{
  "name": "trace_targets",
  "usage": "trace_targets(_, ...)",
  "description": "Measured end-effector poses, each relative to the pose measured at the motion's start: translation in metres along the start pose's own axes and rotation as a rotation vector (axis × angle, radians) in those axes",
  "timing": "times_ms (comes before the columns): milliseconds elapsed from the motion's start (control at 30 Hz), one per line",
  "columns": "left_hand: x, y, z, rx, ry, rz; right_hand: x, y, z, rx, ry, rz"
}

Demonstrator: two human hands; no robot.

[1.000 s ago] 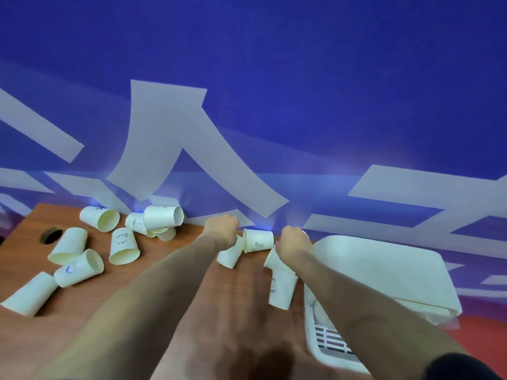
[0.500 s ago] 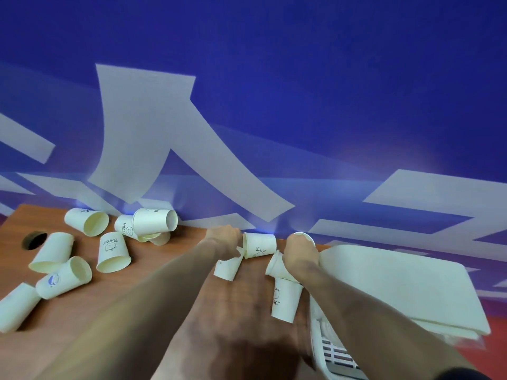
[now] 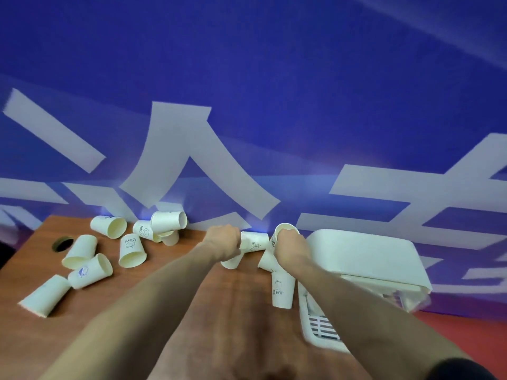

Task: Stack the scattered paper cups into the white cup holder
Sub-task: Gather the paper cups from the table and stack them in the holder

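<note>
Your right hand (image 3: 288,242) fingers curled round tapered paper cup (image 3: 284,232), rim up. Your left hand (image 3: 223,239) clenched on cup lying sideways (image 3: 255,242). More smooth white cups (image 3: 131,250) scattered left on wood-grain table (image 3: 233,303). Rounded white plastic cup holder (image 3: 365,255) just right, slotted base.

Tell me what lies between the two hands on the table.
In the head view, a paper cup on its side lies between the left hand and the right hand, right against the left hand.
</note>
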State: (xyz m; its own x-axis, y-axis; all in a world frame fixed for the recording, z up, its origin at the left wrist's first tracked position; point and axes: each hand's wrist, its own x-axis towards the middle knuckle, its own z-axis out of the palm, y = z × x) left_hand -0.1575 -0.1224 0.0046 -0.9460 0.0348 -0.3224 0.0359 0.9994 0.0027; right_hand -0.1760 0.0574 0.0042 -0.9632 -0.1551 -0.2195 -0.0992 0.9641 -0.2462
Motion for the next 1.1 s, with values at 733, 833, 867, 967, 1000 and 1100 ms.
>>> trace_targets(733, -0.114, 0.139, -0.007, 0.042, 0.058, 0.216, -0.154, 0.074, -0.069, -0.086, 0.026, -0.111)
trace_targets(833, -0.116, 0.157, -0.011, 0.047, 0.025, 0.265, -0.165, 0.100, -0.074, -0.093, 0.007, -0.117)
trace_targets(867, -0.116, 0.166, -0.013, 0.045, 0.013, 0.277, -0.168, 0.111, -0.077, -0.084, 0.002, -0.111)
trace_targets(967, -0.115, 0.193, -0.017, 0.050, -0.020, 0.306, -0.177, 0.145, -0.086, -0.061, -0.019, -0.047)
trace_targets(1000, -0.114, 0.202, -0.017, 0.045, -0.029, 0.325, -0.178, 0.156, -0.088, -0.047, -0.030, -0.020)
trace_targets(1100, -0.110, 0.238, -0.014, 0.018, -0.053, 0.392, -0.185, 0.192, -0.089, -0.038, -0.067, 0.040)
